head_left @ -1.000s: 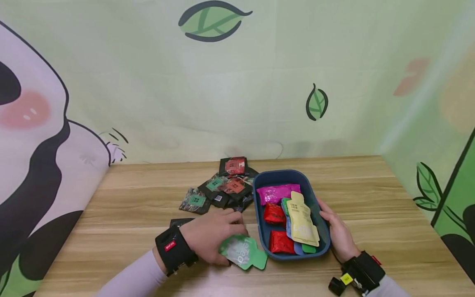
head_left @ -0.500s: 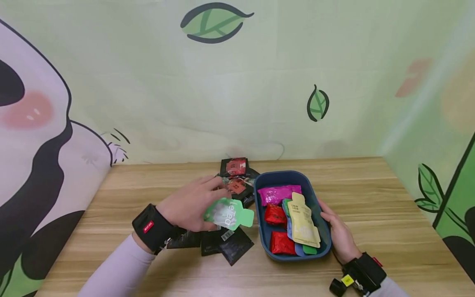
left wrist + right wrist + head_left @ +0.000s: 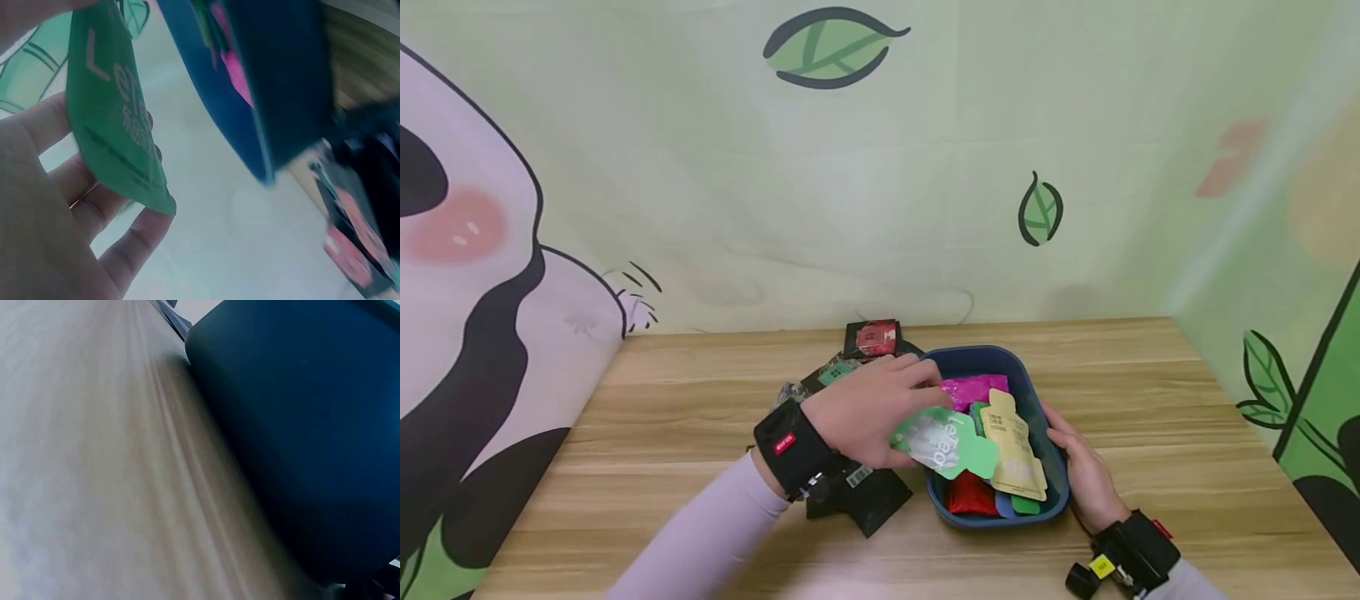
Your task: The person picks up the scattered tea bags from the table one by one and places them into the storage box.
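My left hand (image 3: 872, 408) pinches a green sachet (image 3: 951, 442) with a narrow neck and white print, held over the left part of a blue box (image 3: 981, 354). In the left wrist view the sachet (image 3: 115, 112) stands between thumb and fingers, beside the box wall (image 3: 281, 75). Inside the box lie a pink packet (image 3: 977, 389), a yellow sachet (image 3: 1013, 446) and a red packet (image 3: 972, 494), with blue and green sachets partly covered. My right hand (image 3: 1092, 475) rests its fingers along the box's right outer wall; the right wrist view shows only the wall (image 3: 300, 437).
Several black packets lie left of the box: a red-labelled one (image 3: 875, 337) at the back, a green-labelled one (image 3: 835, 371), and a plain black one (image 3: 876, 500) in front. Behind the wooden table (image 3: 1150, 400) hangs a printed cloth (image 3: 850, 208).
My left hand first moves back and left with the green sachet, uncovering the front black packets, then carries it right, over the box. The right hand and box stay in place.
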Tool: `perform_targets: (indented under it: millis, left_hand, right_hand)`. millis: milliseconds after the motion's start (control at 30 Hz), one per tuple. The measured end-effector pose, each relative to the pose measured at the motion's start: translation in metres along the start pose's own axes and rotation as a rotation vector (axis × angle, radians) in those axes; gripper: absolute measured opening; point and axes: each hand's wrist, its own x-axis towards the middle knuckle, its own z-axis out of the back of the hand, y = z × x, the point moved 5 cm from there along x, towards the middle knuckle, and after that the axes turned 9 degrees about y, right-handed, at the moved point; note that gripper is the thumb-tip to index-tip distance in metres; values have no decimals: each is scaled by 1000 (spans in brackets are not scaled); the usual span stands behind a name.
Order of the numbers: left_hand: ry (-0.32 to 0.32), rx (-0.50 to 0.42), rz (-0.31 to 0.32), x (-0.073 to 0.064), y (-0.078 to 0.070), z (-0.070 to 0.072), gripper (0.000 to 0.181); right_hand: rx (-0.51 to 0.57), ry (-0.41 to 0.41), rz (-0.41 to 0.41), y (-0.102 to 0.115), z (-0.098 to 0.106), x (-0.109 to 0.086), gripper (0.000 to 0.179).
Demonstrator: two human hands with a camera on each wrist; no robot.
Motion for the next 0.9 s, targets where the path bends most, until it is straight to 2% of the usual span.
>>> perform_targets:
  millis: [233,433,600,767,900]
  left_hand:
    - [6,-5,-57,36,-16,7,74]
    - [41,15,-81,56,-22,8,74]
    - [65,4,-83,62,-23,7,75]
    - [72,-21,-80,63,-21,7,91]
    - [80,-36,-72,63,-20,8,96]
  right_hand:
    - [-3,3,0,1,1,-1,66]
    - [-24,-25,-23,1,1,0,66]
    - [-17,-21,-15,2,-1,0,65]
    - [-28,-21,-13,3,-1,0,65]
    - [-35,-21,-9,4,1,-1,64]
